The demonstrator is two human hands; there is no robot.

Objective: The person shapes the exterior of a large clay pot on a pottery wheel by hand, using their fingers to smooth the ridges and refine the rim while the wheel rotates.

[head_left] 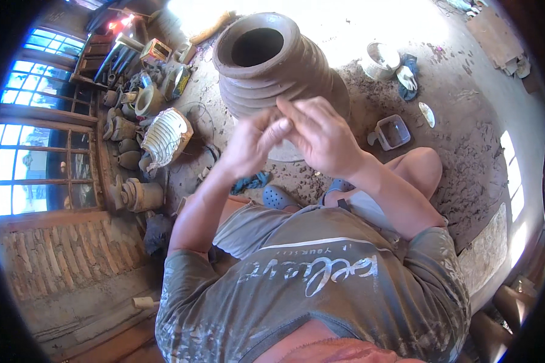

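A large brown clay pot (248,91) with a wide round mouth and ridged walls stands upright in front of me. My left hand (254,138) and my right hand (330,134) meet close before its near wall, at least in this view. Both are closed, fingers bent in against each other and slightly blurred. A brownish patch shows between the fingertips; whether that is clay or muddy fingers I cannot make out. The lower part of the pot is partly hidden behind my hands.
Right of the pot are a pale bucket (380,60), a plastic tub (393,132) and a cloth (408,77). A ribbed, pale piece (165,139) and several small pots (129,151) line the left, under windows. Blue clogs (278,198) lie by my legs.
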